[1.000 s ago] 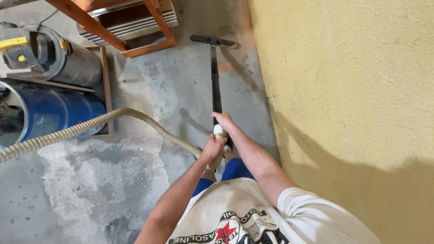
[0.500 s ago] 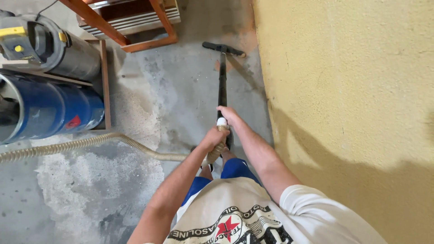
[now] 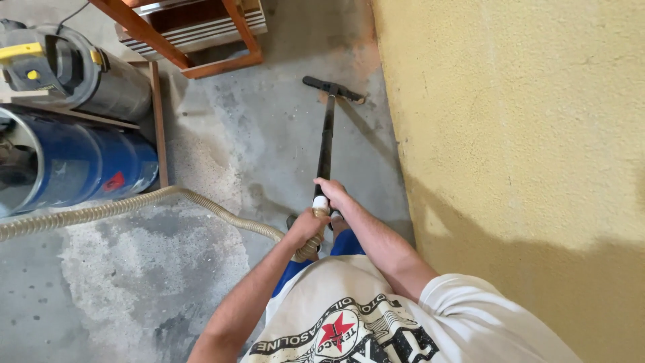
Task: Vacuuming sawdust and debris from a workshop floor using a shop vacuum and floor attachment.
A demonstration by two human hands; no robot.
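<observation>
Both hands were on the vacuum wand (image 3: 326,144): the right hand (image 3: 331,193) sat higher up with its fingers clenched round the black tube just above the white collar, and the left hand (image 3: 306,228) was wrapped tight where the hose (image 3: 134,204) joins the wand. The wand ran straight out ahead along the floor (image 3: 269,148), and its nozzle (image 3: 333,89) was down on the concrete right near the foot of the yellow wall (image 3: 510,134). Biggest risk I could see was the hose: it looped off to the left across the floor toward the blue drum (image 3: 74,165), so a hard pull on the wand could have snagged or kinked it against the wooden board (image 3: 160,124) standing beside the drum. The nozzle was also close enough to the wall that a sideways shove would probably have scraped the paint. A shoe showed just below the hands, near the hose, so tripping on it looked possible too. Other stuff around: a grey canister vacuum (image 3: 74,70) with yellow bits sat above the drum, and an orange wooden frame (image 3: 201,40) with slats stood at the top, boxing in the far end of the floor. The concrete there looked patchy and dusty, lighter on the left.
</observation>
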